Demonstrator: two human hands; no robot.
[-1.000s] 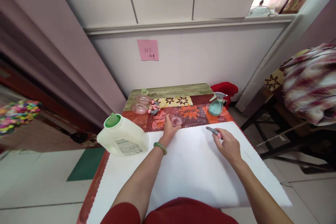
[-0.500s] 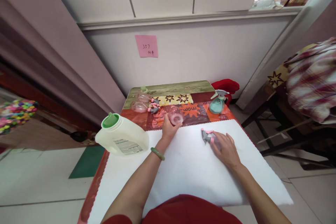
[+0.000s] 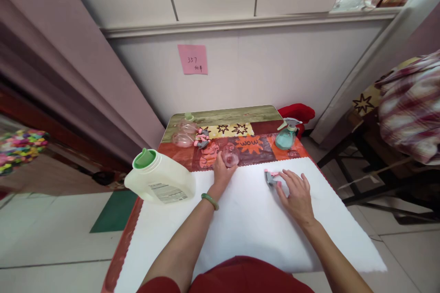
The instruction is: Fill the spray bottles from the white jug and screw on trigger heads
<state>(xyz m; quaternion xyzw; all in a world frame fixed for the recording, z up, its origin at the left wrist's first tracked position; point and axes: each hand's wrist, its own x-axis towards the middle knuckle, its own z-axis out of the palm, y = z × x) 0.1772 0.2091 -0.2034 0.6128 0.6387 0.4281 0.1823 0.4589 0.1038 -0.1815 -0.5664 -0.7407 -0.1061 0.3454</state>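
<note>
My left hand [image 3: 223,171] is wrapped round the side of a clear pinkish bottle [image 3: 230,155], its base on the patterned cover just beyond the white cloth. A grey and pink spray head [image 3: 270,177] lies on the white cloth [image 3: 250,219]. Right beside it is my right hand [image 3: 297,194], fingers apart, thumb and index close to the pink collar; whether they touch it I cannot tell. To the left of my left forearm stands a large whitish jug [image 3: 165,178] with a green cap [image 3: 144,159].
Two clear bottles with pink and grey spray heads, one of them this bottle [image 3: 182,139], lie at the table's back left. A spray bottle of green liquid [image 3: 285,138] stands at the back right. The wall [image 3: 237,68] rises behind; a person in a plaid shirt [image 3: 412,110] is at right.
My right hand has loosened from the spray head, its fingers spreading and drawing back a little. The bottle in my left hand is now more upright, set on the cover.
</note>
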